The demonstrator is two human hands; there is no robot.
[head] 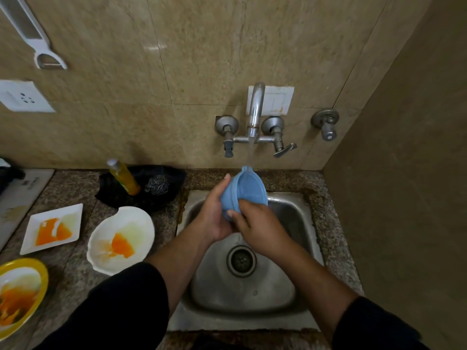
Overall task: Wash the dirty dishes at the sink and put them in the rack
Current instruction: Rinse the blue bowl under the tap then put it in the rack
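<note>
A small blue plastic bowl point(246, 190) is tilted on its side over the steel sink point(283, 294), right under water running from the tap point(255, 114). My left hand point(214, 213) grips the bowl from the left and below. My right hand point(257, 223) holds its lower rim, fingers curled over the edge and onto the outside. On the counter to the left lie dirty dishes with orange residue: a white round bowl point(121, 239), a white square plate point(51, 227) and a yellow-rimmed bowl point(20, 294). No rack is in view.
A yellow soap bottle point(123, 176) and a steel scrubber point(158, 185) sit on a black cloth point(141, 198) behind the white bowl. Tiled wall close behind; a side wall bounds the sink on the right. A peeler point(48, 59) hangs top left above a socket point(24, 97).
</note>
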